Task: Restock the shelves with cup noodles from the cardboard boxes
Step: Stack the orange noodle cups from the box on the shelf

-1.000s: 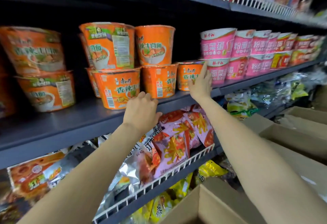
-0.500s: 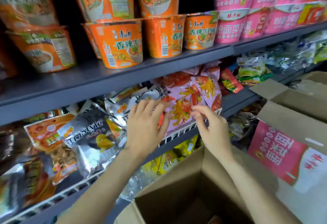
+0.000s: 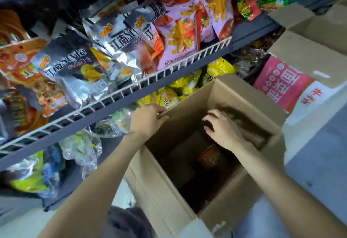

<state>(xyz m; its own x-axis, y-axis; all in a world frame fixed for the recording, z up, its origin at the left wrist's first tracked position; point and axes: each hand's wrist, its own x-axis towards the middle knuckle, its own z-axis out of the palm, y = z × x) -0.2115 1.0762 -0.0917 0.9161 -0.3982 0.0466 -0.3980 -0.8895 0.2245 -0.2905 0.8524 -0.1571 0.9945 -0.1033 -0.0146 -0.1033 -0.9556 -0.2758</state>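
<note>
One cup noodle lies deep in our cardboard box; left hand clasps the rim, right hand open and empty, so tugging may tip the box.

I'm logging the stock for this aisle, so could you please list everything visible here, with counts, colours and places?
Open cardboard box: one, brown, centre foreground.
Cup noodle: one visible, orange, deep inside that box; more may be hidden.
Second cardboard box: one, brown with pink and white print, right.
Silver snack bags: several, upper shelf, left.
Pink snack bags: several, upper shelf, centre.
Yellow snack bags: several, lower shelf, behind the box.
White wire rail: one, along the upper shelf edge.
Left hand: on the box's far rim.
Right hand: inside the box, empty.
</note>
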